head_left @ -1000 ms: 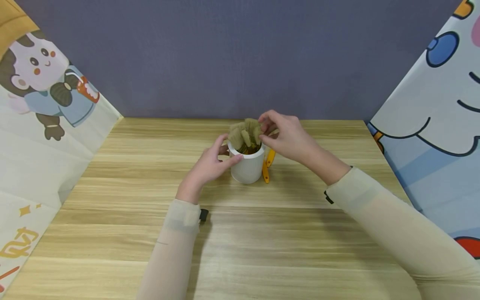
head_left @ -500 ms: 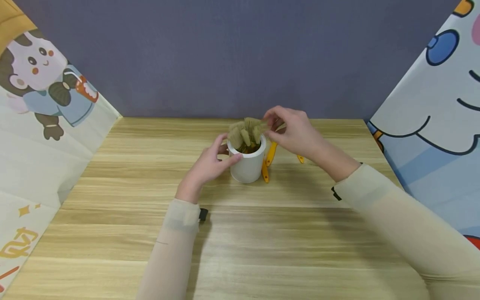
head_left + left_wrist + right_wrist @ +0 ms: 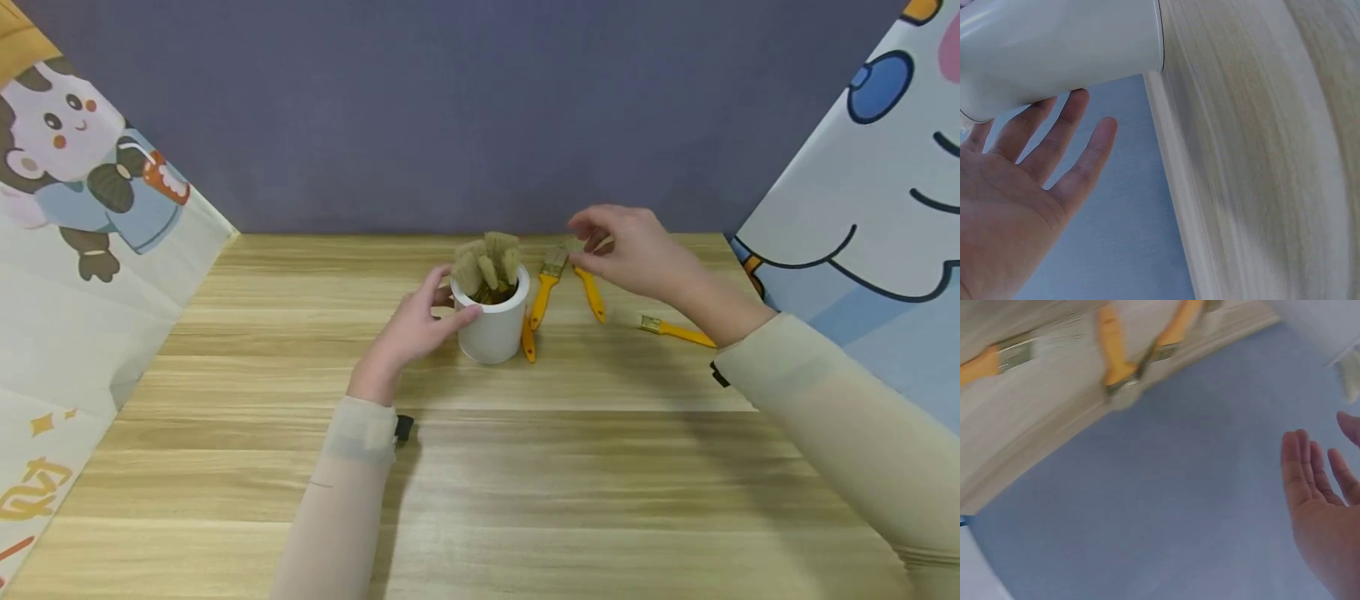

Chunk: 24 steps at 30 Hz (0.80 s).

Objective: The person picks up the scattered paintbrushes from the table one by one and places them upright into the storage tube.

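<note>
A white cylindrical cup (image 3: 491,333) stands upright on the table, holding several paintbrushes (image 3: 486,262) with their pale bristles up. My left hand (image 3: 420,325) holds the cup from the left, thumb at the front of the rim and fingers behind. In the left wrist view, fingertips touch the side of the cup (image 3: 1072,50). To the right of the cup, my right hand (image 3: 633,250) hovers with loosely bent fingers and nothing between them. Below it lies a yellow-handled paintbrush (image 3: 590,292), its bristles partly behind the fingertips.
Another yellow paintbrush (image 3: 546,296) lies beside the cup, and an orange-yellow handle (image 3: 528,343) shows from behind it. Farther right lies one more paintbrush (image 3: 678,332), near the right forearm. A grey-blue wall (image 3: 480,117) closes off the wooden table (image 3: 480,483) at the back.
My right hand has moved right, away from the bristles in the cup, uncovering paintbrushes on the table. The left hand stays on the cup.
</note>
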### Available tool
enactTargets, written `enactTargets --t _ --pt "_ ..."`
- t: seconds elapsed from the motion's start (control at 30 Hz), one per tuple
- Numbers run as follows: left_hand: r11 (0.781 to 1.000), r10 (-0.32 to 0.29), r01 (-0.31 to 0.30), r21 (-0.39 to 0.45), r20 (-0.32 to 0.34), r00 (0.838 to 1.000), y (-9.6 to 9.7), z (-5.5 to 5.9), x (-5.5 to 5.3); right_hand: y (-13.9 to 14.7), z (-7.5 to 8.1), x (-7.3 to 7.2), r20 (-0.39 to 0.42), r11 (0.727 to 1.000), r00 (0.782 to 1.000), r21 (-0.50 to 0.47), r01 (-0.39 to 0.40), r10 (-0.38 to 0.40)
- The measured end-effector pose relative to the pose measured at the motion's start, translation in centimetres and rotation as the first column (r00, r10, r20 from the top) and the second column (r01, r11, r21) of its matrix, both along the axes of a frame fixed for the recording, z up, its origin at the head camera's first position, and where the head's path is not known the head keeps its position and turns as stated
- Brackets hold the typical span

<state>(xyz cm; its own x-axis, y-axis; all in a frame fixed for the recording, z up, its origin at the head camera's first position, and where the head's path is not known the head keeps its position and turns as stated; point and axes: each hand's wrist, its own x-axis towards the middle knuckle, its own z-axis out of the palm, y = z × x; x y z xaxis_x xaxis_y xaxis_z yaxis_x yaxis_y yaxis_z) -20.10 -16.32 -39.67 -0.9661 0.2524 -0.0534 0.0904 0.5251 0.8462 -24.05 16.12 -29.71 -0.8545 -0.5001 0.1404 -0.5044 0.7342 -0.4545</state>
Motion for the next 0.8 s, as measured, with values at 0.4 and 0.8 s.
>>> enactTargets --t 0.4,0.8 --pt "1.0 0.002 -0.002 -0.012 -0.013 1.0 0.1 0.0 -0.1 6.6 -6.1 -2.6 0.127 0.981 0.988 0.182 0.062 -0.086" --pt "1.0 0.002 -0.003 -0.015 -0.012 1.0 0.1 -0.1 -0.1 9.3 -11.1 -2.3 0.252 0.959 0.967 0.281 -0.027 -0.047"
